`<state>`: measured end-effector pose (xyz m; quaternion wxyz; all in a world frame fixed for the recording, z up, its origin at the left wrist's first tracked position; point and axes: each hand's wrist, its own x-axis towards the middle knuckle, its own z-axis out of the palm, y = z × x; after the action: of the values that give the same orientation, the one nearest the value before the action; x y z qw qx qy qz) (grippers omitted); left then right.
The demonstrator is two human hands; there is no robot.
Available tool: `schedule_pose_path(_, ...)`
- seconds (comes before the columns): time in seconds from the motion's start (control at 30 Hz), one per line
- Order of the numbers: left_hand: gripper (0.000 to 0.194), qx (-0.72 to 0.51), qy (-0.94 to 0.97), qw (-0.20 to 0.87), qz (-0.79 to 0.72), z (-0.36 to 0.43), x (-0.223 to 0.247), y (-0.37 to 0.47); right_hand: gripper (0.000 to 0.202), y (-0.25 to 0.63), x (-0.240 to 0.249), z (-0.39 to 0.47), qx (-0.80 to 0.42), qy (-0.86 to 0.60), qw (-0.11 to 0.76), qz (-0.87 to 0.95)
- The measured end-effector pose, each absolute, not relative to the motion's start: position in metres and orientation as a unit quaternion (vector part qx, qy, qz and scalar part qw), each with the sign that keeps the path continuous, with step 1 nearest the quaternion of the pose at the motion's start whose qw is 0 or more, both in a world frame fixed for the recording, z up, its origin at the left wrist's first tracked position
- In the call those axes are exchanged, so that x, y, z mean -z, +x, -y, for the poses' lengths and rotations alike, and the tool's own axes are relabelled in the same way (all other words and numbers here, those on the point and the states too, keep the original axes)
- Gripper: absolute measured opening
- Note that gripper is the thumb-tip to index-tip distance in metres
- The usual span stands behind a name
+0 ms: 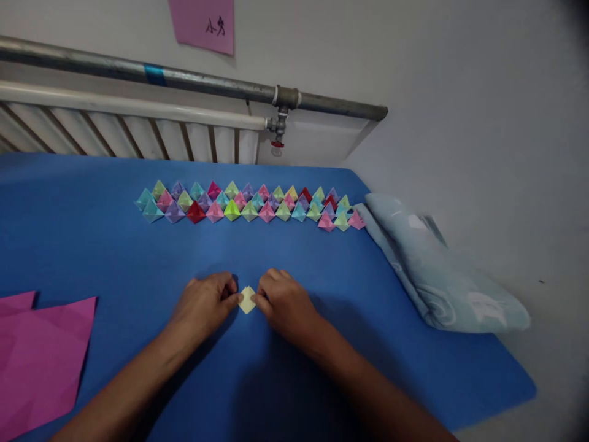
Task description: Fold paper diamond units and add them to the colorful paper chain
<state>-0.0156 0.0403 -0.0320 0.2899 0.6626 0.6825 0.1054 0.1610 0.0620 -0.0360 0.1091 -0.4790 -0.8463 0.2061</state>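
Note:
A small pale yellow folded paper (247,301), diamond-shaped, is held between my two hands just above or on the blue table. My left hand (205,305) pinches its left corner between thumb and fingers. At the opposite corner, my right hand (284,302) grips it the same way, thumb on the front face. Beyond my hands, folded paper pieces (232,210) in many colours stand in close rows across the table. They are pointed diamond shapes in pink, green, blue, purple and red.
Large magenta paper sheets (41,362) lie on the blue tabletop (138,264) at the left. A folded pale blue cloth (442,276) rests along the right edge by the wall. Behind the table are a radiator (138,132) and a metal pipe (207,81) with a red-handled valve (277,145).

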Motion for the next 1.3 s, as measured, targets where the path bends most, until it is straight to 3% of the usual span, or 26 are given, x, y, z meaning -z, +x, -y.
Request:
schedule_pose_path(0.33, 0.014, -0.107, 0.662, 0.327, -0.666, -0.044, 0.040, -0.024, 0.012, 0.168, 0.036, -0.068, -0.246, -0.472, 0.107, 0.840)
schedule_pose_path(0.47, 0.013, -0.122, 0.664, 0.328, -0.661, -0.045, 0.040, -0.026, 0.001, 0.167, 0.035, -0.068, -0.238, -0.477, 0.099, 0.840)
schedule_pose_path(0.53, 0.012, -0.127, 0.670, 0.325, -0.655, -0.044, 0.039, -0.025, 0.009, 0.164, 0.035, -0.068, -0.231, -0.484, 0.106, 0.837)
schedule_pose_path(0.97, 0.022, -0.186, 0.709, 0.246, -0.635, -0.027, 0.048, -0.026, 0.008, 0.152, 0.040, -0.062, -0.247, -0.485, 0.160, 0.823)
schedule_pose_path(1.2, 0.029, -0.236, 0.684, 0.264, -0.637, -0.024, 0.046, -0.025, 0.011, 0.153, 0.031, -0.056, -0.299, -0.453, 0.187, 0.819)
schedule_pose_path(1.3, 0.031, -0.237, 0.666, 0.318, -0.632, -0.024, 0.039, -0.027, 0.012, 0.154, 0.028, -0.054, -0.349, -0.433, 0.204, 0.805)
